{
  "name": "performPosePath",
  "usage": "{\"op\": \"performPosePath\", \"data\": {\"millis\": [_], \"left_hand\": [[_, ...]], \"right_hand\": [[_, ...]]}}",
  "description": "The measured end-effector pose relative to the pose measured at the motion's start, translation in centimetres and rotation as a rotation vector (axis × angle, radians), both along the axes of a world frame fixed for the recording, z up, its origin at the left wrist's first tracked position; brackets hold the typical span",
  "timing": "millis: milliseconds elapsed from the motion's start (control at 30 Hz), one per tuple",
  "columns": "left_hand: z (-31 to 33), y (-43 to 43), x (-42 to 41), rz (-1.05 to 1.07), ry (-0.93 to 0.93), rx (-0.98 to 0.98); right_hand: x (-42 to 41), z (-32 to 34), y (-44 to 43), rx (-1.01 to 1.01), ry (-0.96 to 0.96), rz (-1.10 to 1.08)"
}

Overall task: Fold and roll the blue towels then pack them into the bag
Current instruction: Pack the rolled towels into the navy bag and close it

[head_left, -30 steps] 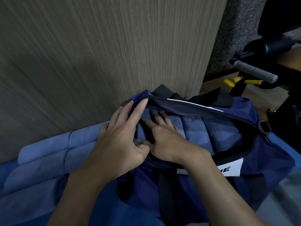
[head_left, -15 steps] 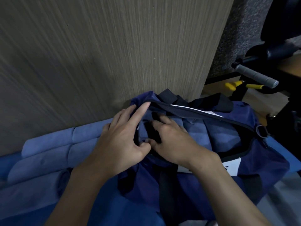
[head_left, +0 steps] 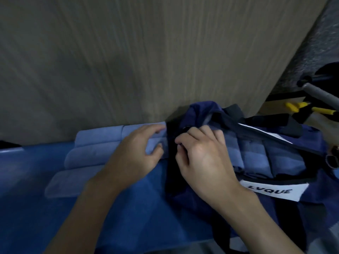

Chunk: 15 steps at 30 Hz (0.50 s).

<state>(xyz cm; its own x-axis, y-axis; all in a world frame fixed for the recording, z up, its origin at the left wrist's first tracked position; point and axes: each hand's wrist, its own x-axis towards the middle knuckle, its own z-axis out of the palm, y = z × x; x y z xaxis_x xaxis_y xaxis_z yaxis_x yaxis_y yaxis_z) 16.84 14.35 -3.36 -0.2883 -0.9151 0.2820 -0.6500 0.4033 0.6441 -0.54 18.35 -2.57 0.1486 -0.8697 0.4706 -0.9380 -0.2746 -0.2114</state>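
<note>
The right hand (head_left: 201,154) pinches the rim of the bag (head_left: 190,208), likely to keep its mouth open over the packed rolls (head_left: 275,154) beyond its knuckles, while the left hand (head_left: 135,154) grips the next rolled towel (head_left: 128,132) alongside.

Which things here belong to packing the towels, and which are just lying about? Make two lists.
Job: bag, towels inside it, rolled towels beside it, left hand gripping one, right hand pinching the bag's edge.
Lying about: pliers, grey bar, wood panel.
</note>
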Motion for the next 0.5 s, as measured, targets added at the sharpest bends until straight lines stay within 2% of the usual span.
{"op": "performPosePath", "data": {"millis": [133, 233, 367, 500], "left_hand": [[-1.5, 0.1, 6.1, 0.138, -0.133, 0.065], [-3.2, 0.2, 10.8, 0.198, -0.205, 0.088], [-4.2, 1.0, 15.4, 0.257, -0.392, 0.202], [-4.7, 1.6, 17.7, 0.250, -0.422, 0.234]], "right_hand": [[5.0, -1.7, -0.2, 0.082, -0.075, 0.174], [9.2, -3.7, -0.8, 0.278, -0.292, 0.277], [13.9, -6.2, -2.2, 0.686, -0.538, 0.217], [16.7, -7.8, -2.5, 0.770, -0.597, 0.146]]}}
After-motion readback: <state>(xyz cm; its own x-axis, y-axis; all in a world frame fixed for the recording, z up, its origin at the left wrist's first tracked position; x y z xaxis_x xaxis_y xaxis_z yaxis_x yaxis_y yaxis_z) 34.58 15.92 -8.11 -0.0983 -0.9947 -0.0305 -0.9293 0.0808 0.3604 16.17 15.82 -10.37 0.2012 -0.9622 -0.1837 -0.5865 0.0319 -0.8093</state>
